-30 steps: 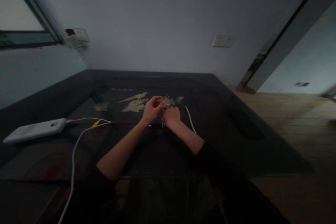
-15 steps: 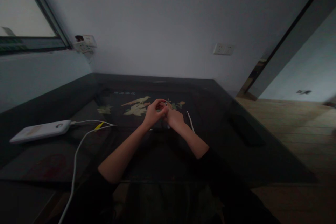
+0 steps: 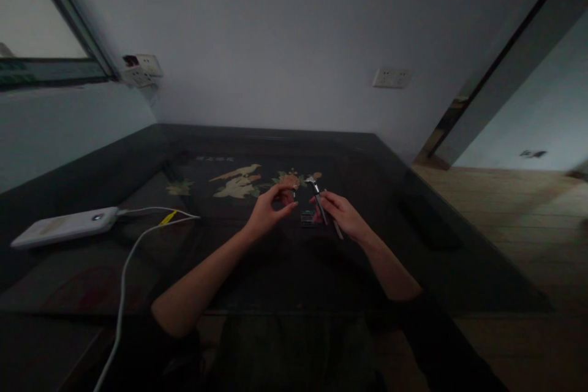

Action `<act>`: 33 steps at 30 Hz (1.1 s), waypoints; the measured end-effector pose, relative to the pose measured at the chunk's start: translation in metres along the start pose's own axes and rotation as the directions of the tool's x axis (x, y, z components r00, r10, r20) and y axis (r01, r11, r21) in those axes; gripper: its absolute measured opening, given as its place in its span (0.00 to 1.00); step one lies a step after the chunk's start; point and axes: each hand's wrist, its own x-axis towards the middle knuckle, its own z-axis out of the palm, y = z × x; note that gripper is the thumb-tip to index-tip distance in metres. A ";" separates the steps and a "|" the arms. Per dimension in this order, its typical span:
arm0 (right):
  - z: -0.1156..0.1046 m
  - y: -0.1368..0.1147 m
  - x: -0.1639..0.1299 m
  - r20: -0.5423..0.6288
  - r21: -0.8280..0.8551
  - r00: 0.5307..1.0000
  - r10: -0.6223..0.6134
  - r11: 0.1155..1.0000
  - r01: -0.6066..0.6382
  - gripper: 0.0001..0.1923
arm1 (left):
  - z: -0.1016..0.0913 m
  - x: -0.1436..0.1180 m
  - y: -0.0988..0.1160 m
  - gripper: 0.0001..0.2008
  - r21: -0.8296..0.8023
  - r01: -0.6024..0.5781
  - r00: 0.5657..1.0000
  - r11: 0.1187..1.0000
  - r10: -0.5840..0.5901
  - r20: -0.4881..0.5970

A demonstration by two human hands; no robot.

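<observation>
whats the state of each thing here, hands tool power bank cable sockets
left hand: raised over the table, fingers pinched on something too small to tell
right hand: closed on a slim metal tool, tip up
small dark part: lying on the table between the hands
power bank: flat on the table, white cable plugged in
wall socket: nothing plugged in

Glossy dark table (image 3: pixel 413 257), shiny metal tool (image 3: pixel 316 193), smooth white plastic power bank (image 3: pixel 64 226).

Slim metal-tipped tool (image 3: pixel 318 196) tilted, small dark piece (image 3: pixel 294 194)
</observation>
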 end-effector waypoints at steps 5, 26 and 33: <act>0.009 0.004 0.000 -0.022 0.066 1.000 0.009 0.998 -0.008 0.20 | -0.004 0.001 0.005 0.22 -0.152 0.009 1.000 0.988 -0.009 -0.003; -0.002 0.012 0.000 -0.107 0.001 0.990 -0.095 0.995 0.096 0.17 | 0.005 -0.009 0.023 0.24 -0.345 0.142 0.981 0.928 -0.086 0.173; -0.004 0.014 0.001 -0.070 0.010 0.989 -0.127 0.992 0.128 0.16 | 0.005 -0.009 0.023 0.24 -0.370 0.104 0.982 0.923 -0.037 0.184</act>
